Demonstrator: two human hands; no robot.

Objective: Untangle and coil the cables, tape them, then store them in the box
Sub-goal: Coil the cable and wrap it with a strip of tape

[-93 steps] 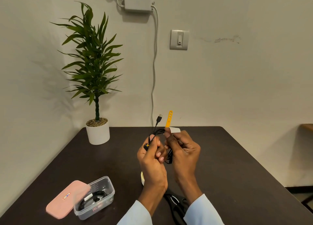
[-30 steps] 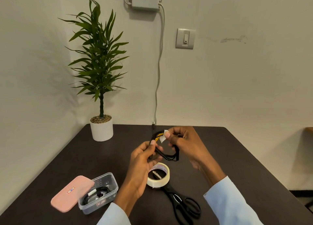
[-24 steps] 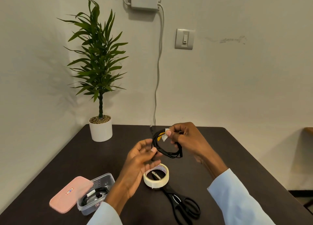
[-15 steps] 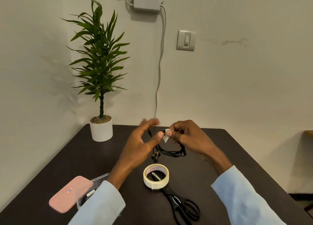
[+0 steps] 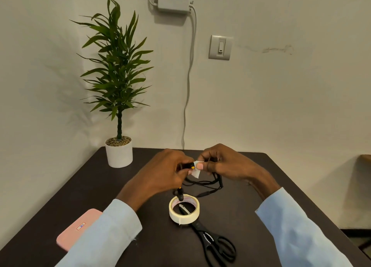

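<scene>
A coiled black cable [image 5: 202, 183] is held above the dark surface [image 5: 251, 196] between both hands. The left hand [image 5: 166, 174] has its fingers curled round a black and yellow part of the cable, and the right hand [image 5: 226, 164] pinches the coil together with a small white piece of tape [image 5: 195, 171]. The loop hangs down from the two grips and its long axis runs roughly left to right; one plug end [image 5: 202, 194] points down and to the left.

Just below the grips a roll of masking tape [image 5: 184, 209] is seen, and black scissors [image 5: 215, 244] lie with their tips inside the roll. Further to the left a pink lid [image 5: 78, 228] is partly covered by the left sleeve [image 5: 104, 234]. A potted plant [image 5: 118, 85] stands at the far left corner, before a white wall with a switch [image 5: 220, 47]. The box itself is hidden.
</scene>
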